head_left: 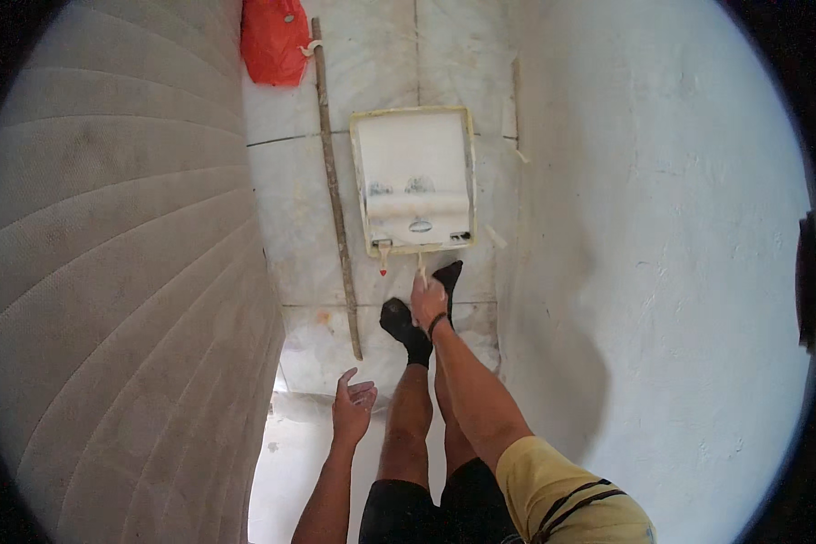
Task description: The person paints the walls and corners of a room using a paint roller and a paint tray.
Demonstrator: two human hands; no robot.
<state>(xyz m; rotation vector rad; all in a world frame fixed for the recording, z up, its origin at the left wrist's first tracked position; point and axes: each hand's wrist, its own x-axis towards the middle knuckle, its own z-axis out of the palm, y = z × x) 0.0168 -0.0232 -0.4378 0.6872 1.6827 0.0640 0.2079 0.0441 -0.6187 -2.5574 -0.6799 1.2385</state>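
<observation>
A white paint tray [412, 145] with a yellowish rim lies on the floor ahead of my feet, coated with white paint. My right hand [429, 301] is closed around a slim pale handle [421, 262] at the tray's near edge; I cannot make out what tool it belongs to. To its left, a small paintbrush [383, 257] with a red-tipped handle rests over the near rim. My left hand [352, 406] hangs in the air at the lower left, fingers apart and holding nothing, with whitish smears on the fingertips. Nearest to it is the lower end of a long wooden stick [331, 181].
A quilted grey mattress [127, 272] stands along the left side. On the right rises a whitish wall [662, 227]. A red plastic bag [275, 43] lies at the far left of the stained tile floor [290, 208]. My feet in black socks [405, 328] stand just short of the tray.
</observation>
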